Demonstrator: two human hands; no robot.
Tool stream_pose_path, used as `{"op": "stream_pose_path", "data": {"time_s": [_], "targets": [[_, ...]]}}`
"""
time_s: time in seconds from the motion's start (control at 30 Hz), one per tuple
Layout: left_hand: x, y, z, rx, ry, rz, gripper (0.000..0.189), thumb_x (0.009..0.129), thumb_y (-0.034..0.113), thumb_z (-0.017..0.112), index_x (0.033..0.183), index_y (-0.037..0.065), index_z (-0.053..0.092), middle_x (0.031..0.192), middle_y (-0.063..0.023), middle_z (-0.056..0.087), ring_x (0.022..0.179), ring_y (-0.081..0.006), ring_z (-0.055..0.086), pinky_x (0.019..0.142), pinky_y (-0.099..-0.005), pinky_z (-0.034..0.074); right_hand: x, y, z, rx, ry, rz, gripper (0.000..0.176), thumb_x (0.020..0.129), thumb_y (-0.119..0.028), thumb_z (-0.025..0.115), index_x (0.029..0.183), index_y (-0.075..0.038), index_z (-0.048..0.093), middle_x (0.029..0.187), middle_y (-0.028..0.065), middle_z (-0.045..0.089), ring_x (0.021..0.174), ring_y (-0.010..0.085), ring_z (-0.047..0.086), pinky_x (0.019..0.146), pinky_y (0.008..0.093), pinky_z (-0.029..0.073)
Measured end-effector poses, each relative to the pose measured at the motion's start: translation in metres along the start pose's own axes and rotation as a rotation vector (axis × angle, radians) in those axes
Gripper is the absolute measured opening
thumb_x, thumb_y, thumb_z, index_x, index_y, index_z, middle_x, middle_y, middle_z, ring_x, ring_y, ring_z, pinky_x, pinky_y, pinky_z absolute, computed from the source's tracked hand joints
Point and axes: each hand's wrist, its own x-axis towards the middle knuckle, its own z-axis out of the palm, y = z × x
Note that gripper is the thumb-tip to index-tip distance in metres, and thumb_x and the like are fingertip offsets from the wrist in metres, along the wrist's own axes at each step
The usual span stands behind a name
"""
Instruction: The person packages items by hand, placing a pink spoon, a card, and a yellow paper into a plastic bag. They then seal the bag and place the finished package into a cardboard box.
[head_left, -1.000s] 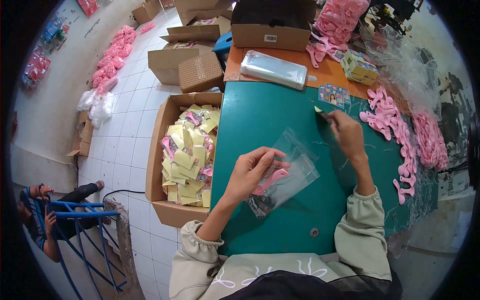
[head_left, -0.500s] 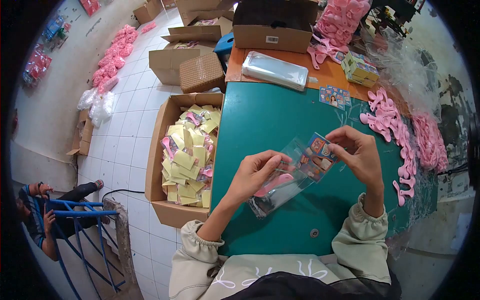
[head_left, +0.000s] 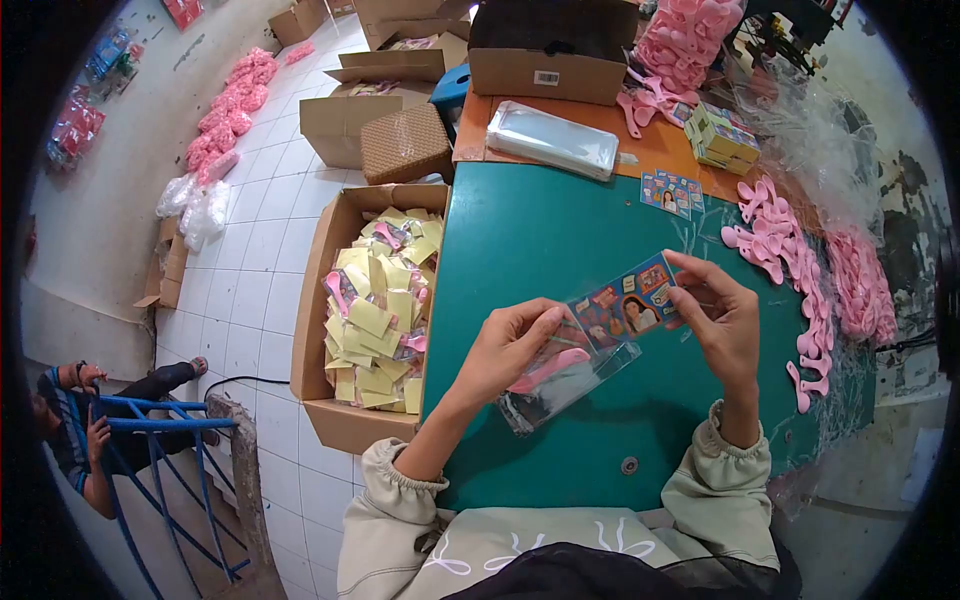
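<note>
My left hand (head_left: 515, 345) grips a clear plastic bag (head_left: 580, 385) over the green tabletop. Inside the bag lies a pink spoon (head_left: 548, 370), partly covered by my fingers. My right hand (head_left: 715, 310) pinches the right end of a colourful printed card (head_left: 632, 303) with a picture of a person on it. The card's left part overlaps the mouth of the bag; its far left end sits behind or within the clear film. Several similar cards (head_left: 672, 194) lie farther back on the table.
Left of the green table (head_left: 520, 240) stands a cardboard box (head_left: 318, 380) full of packed bags with yellow cards. Pink spoons (head_left: 765, 235) lie along the right side. A stack of clear bags (head_left: 552, 140) and card bundles (head_left: 722, 140) are at the back. A person (head_left: 100, 430) sits at far left.
The card has turned flatter and now shows its printed face lengthwise across the bag's mouth. My right hand has shifted slightly; my left hand keeps its hold on the bag.
</note>
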Motion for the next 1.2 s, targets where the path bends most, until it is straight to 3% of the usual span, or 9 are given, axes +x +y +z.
{"op": "stream_pose_path", "data": {"time_s": [0.27,0.33,0.43,0.47,0.67,0.77,0.87,1.07,1.2], "targets": [[-0.002,0.004,0.008,0.151,-0.035,0.06,0.026,0.094,0.017,0.052,0.108,-0.003,0.061,0.075,-0.0054,0.065,0.068,-0.0053,0.055,0.063,-0.0228,0.047,-0.001,-0.018,-0.001,-0.254,-0.112,0.001,0.009,0.079,0.001,0.063,0.088,0.001,0.061,0.078,0.0041,0.064,0.063,0.0074,0.06,0.053,0.0219,0.049],[-0.002,0.003,0.01,0.184,-0.047,0.092,0.025,0.092,0.015,0.053,0.109,-0.001,0.061,0.072,-0.007,0.064,0.065,-0.0056,0.055,0.062,-0.0232,0.047,0.0,-0.02,0.0,-0.241,-0.264,0.013,0.009,0.078,0.001,0.063,0.087,0.001,0.06,0.075,0.0056,0.062,0.062,0.0104,0.061,0.052,0.0239,0.049],[-0.004,0.02,0.016,0.357,-0.158,0.048,0.026,0.093,0.015,0.054,0.113,0.0,0.06,0.089,-0.0079,0.067,0.077,-0.0068,0.059,0.072,-0.0243,0.049,0.008,-0.018,-0.002,-0.329,-0.56,-0.036,0.014,0.076,-0.002,0.065,0.087,0.0,0.059,0.073,0.0087,0.061,0.062,0.0157,0.062,0.055,0.0276,0.048],[-0.004,0.019,0.017,0.323,-0.209,0.007,0.036,0.091,0.016,0.057,0.125,0.005,0.052,0.086,-0.0115,0.069,0.073,-0.0099,0.062,0.069,-0.0264,0.049,0.01,-0.016,-0.002,-0.377,-0.67,-0.063,0.015,0.075,-0.004,0.066,0.088,0.0,0.059,0.073,0.0099,0.061,0.062,0.0177,0.062,0.056,0.0289,0.048],[-0.007,0.025,0.034,0.546,-0.008,0.048,0.04,0.089,0.02,0.06,0.124,0.006,0.046,0.079,-0.0179,0.067,0.067,-0.0164,0.066,0.062,-0.0309,0.049,0.007,0.015,0.015,-0.334,-0.615,-0.273,0.017,0.072,-0.01,0.07,0.077,0.0,0.057,0.076,0.0126,0.062,0.063,0.0197,0.06,0.06,0.0301,0.047],[-0.009,0.015,0.016,0.752,-0.052,0.115,0.035,0.089,0.02,0.06,0.118,0.005,0.047,0.076,-0.0147,0.068,0.068,-0.0135,0.064,0.061,-0.0294,0.048,0.003,0.02,0.01,-0.234,-0.571,0.004,0.014,0.073,-0.01,0.071,0.075,-0.001,0.06,0.071,0.01,0.062,0.062,0.0151,0.058,0.058,0.0276,0.045],[-0.012,0.007,-0.02,0.456,-0.262,-0.022,0.04,0.089,0.017,0.061,0.123,0.005,0.044,0.081,-0.0103,0.068,0.074,-0.0098,0.062,0.063,-0.0264,0.049,0.002,0.028,-0.004,-0.074,-0.452,0.25,0.012,0.075,-0.009,0.072,0.078,-0.001,0.064,0.067,0.0048,0.062,0.064,0.0093,0.056,0.057,0.0251,0.043],[-0.014,0.013,-0.02,0.104,-0.232,-0.104,0.045,0.088,0.011,0.061,0.128,0.004,0.041,0.093,-0.0083,0.065,0.083,-0.0077,0.058,0.069,-0.023,0.051,-0.003,0.029,-0.004,0.247,-0.442,0.426,0.014,0.073,-0.008,0.074,0.072,-0.002,0.062,0.068,0.0,0.06,0.067,0.0071,0.055,0.057,0.0231,0.042],[-0.013,-0.001,-0.013,0.273,-0.102,-0.004,0.051,0.09,0.012,0.058,0.134,0.006,0.033,0.093,-0.0101,0.065,0.085,-0.014,0.063,0.07,-0.0249,0.052,-0.004,0.036,-0.005,-0.03,-0.327,0.211,0.012,0.073,-0.008,0.074,0.077,-0.002,0.064,0.07,0.0016,0.061,0.067,0.0084,0.056,0.06,0.0234,0.044]]}}
